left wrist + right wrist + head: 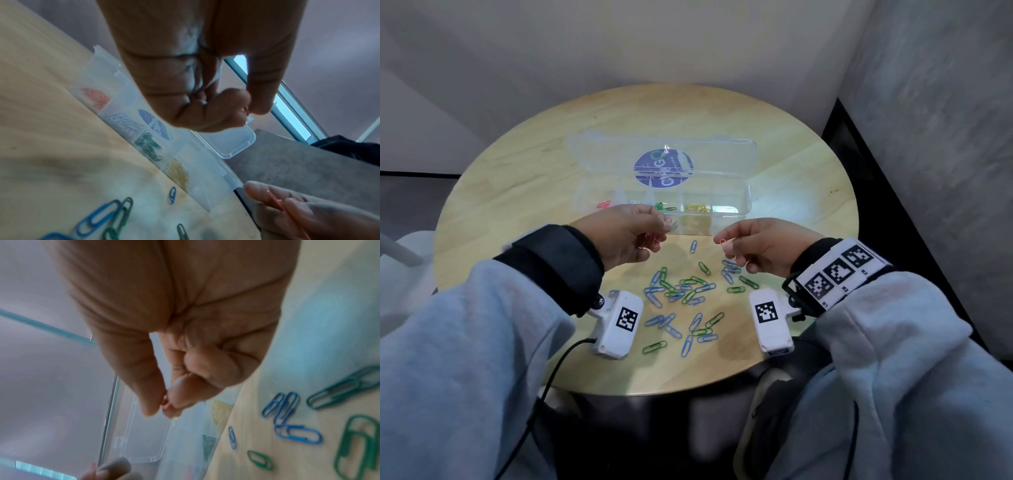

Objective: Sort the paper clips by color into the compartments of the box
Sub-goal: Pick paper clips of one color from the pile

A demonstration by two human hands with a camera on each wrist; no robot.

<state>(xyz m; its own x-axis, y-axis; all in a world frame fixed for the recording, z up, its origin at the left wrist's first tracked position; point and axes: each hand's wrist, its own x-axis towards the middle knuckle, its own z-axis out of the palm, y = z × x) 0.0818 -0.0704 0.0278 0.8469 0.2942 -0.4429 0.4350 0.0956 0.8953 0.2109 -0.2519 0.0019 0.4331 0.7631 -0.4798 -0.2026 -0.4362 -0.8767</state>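
Surface: round pale wood table (774, 164), set in a corner of light grey walls (619, 41); a dark strip of floor (859, 144) runs along the table at 3 o'clock.

Box (743, 205): one, clear plastic, at 12 o'clock from the hands, lid (592, 147) folded open away from the person, with a round blue sticker (663, 168) on it. Five compartments in a row. Left to right in the head view: red clips (603, 205), pale or silver clips (125, 123) (partly hidden behind the left hand in the head view), green clips (663, 207), yellow clips (698, 208); contents of the fifth, rightmost compartment cannot be told.

Loose clips on the table, at 6 o'clock from the hands: blue clips (654, 298) and green clips (690, 295) only, mixed in one scatter. Rough count: about fifteen blue, about a dozen green; overlaps prevent an exact figure. One blue clip (693, 246) lies alone between the hands, near the box front.

Left hand (625, 236): raised above the table, fingers curled, gripping a small bunch of red clips (652, 240); number in the bunch not countable.

Right hand (760, 245): raised, thumb and fingertips pinching a red clip (724, 242); more red wire shows below the fingers.

Wrist cameras: two, one on each wrist.
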